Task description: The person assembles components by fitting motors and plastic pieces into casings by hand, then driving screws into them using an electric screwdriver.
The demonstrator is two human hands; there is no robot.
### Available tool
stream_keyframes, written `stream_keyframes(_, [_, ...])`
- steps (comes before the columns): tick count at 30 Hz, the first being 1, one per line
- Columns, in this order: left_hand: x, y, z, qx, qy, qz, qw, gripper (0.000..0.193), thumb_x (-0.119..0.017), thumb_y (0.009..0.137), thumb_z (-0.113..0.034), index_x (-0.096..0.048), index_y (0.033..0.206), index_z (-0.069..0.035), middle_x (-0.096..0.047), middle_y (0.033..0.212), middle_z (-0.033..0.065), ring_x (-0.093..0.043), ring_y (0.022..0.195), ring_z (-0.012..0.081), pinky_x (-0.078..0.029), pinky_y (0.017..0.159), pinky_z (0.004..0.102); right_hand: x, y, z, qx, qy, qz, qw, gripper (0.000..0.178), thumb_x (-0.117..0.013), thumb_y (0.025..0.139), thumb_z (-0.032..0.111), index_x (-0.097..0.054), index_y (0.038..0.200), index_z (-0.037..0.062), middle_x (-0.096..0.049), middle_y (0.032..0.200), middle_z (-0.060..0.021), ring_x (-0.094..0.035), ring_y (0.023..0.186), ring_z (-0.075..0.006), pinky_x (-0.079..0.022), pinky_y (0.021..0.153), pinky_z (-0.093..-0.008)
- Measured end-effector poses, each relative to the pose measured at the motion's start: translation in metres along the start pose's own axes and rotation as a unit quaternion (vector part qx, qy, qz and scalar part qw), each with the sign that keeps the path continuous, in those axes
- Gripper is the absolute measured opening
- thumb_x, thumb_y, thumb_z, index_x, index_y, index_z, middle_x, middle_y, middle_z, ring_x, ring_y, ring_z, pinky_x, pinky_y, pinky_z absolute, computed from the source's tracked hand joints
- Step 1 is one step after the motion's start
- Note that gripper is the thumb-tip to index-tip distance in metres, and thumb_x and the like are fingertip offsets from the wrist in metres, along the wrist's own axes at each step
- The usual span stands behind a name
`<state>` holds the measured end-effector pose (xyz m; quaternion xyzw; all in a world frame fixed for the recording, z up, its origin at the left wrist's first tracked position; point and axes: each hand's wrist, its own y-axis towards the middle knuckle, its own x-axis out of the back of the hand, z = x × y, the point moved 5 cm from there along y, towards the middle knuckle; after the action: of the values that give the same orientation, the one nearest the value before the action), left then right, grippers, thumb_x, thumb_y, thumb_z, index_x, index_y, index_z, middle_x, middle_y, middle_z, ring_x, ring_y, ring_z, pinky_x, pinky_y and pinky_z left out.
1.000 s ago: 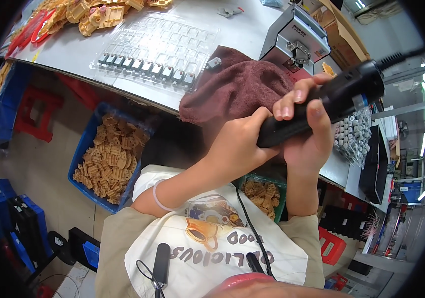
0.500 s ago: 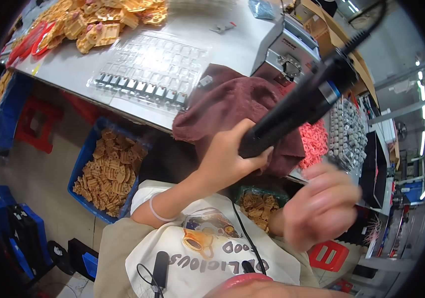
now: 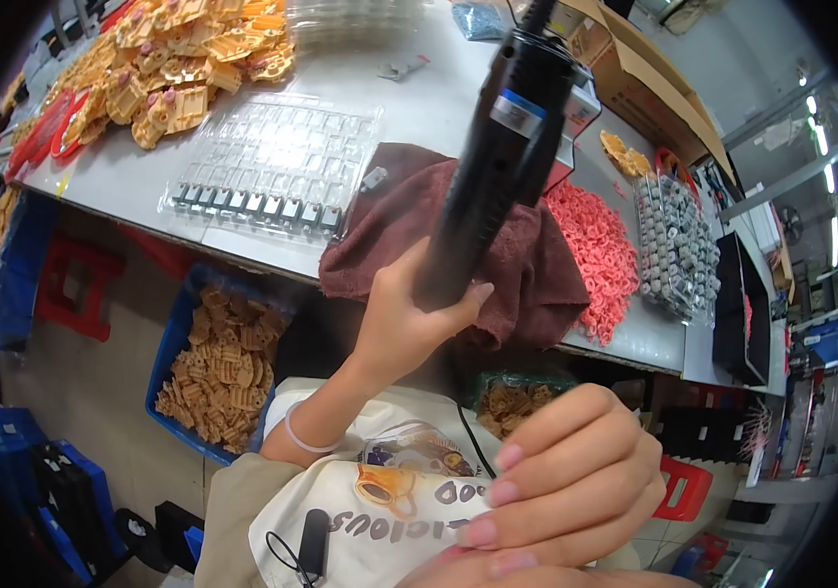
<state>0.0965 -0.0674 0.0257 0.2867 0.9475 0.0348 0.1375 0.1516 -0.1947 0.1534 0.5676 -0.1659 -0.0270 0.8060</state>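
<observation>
Left hand (image 3: 409, 318) clamped on black power tool (image 3: 497, 147), held upright over maroon towel (image 3: 536, 265) at surface (image 3: 419, 108) edge. Right hand (image 3: 566, 480) empty, fingers loosely curled, near camera. Clear blister tray (image 3: 277, 162) left of towel; pink parts (image 3: 595, 245) right; blue bin (image 3: 179, 323) below.

The cloth (image 3: 497, 245) lies on the table (image 3: 419, 108) at its near edge, with the tray of small cells (image 3: 277, 162) just to its left and the heap of small rings (image 3: 590, 250) touching its right side. Behind the tray lies the pile of flat plastic parts (image 3: 179, 59), and under the table, at the left, stands the crate (image 3: 218, 367) with more such parts in it.
</observation>
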Motion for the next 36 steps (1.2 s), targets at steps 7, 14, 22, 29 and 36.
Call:
stream_keyframes(7, [0.01, -0.003, -0.001, 0.021, -0.01, -0.022, 1.0, 0.028, -0.077, 0.081, -0.012, -0.061, 0.101, 0.0, -0.059, 0.072, -0.0004, -0.055, 0.063, 0.0055, -0.044, 0.055, 0.0232, -0.015, 0.02, -0.02, -0.026, 0.119, 0.133, 0.984, 0.012, -0.063, 0.09, 0.005, -0.074, 0.091, 0.0032, -0.074, 0.094, -0.0071, -0.066, 0.082, -0.0181, -0.056, 0.076, -0.0325])
stream_keyframes(14, [0.001, -0.004, -0.009, -0.154, 0.083, -0.032, 0.984, 0.036, -0.079, 0.076, -0.018, -0.061, 0.101, 0.002, -0.064, 0.076, 0.0163, -0.063, 0.066, 0.0209, -0.049, 0.064, 0.0362, 0.043, -0.04, -0.039, -0.069, 0.107, 0.009, 0.992, 0.032, -0.063, 0.089, 0.029, -0.065, 0.115, 0.0103, -0.06, 0.109, -0.0114, -0.05, 0.102, -0.023, -0.04, 0.084, -0.0373])
stream_keyframes(22, [-0.019, -0.015, 0.0, -0.28, 0.281, -0.053, 0.917, 0.038, -0.076, 0.062, -0.013, -0.055, 0.093, -0.004, -0.063, 0.075, 0.0132, -0.065, 0.072, 0.0341, -0.049, 0.064, 0.043, 0.016, -0.078, -0.091, -0.348, 0.031, -0.163, 0.923, 0.08, -0.064, 0.092, 0.044, -0.031, 0.142, -0.0083, -0.056, 0.117, -0.0192, -0.055, 0.107, -0.0287, -0.042, 0.1, -0.039])
stream_keyframes(29, [-0.035, -0.008, 0.002, -0.298, 0.365, -0.014, 0.882, 0.033, -0.073, 0.058, -0.016, -0.058, 0.084, -0.002, -0.065, 0.073, 0.0136, -0.064, 0.069, 0.0341, -0.049, 0.068, 0.0421, 0.032, -0.083, -0.103, -0.295, 0.212, -0.336, 0.869, 0.026, -0.063, 0.094, 0.018, -0.047, 0.109, 0.0043, -0.05, 0.085, -0.0049, -0.049, 0.082, -0.0169, -0.04, 0.081, -0.0317])
stream_keyframes(36, [-0.037, -0.005, 0.014, -0.198, 0.335, 0.039, 0.92, 0.024, -0.072, 0.059, -0.015, -0.059, 0.075, -0.002, -0.065, 0.069, 0.0136, -0.063, 0.07, 0.0337, -0.047, 0.07, 0.0415, 0.03, -0.077, -0.097, -0.257, 0.182, -0.349, 0.882, 0.034, -0.065, 0.09, 0.01, -0.046, 0.116, 0.0012, -0.049, 0.083, -0.0073, -0.047, 0.076, -0.0163, -0.039, 0.073, -0.0314])
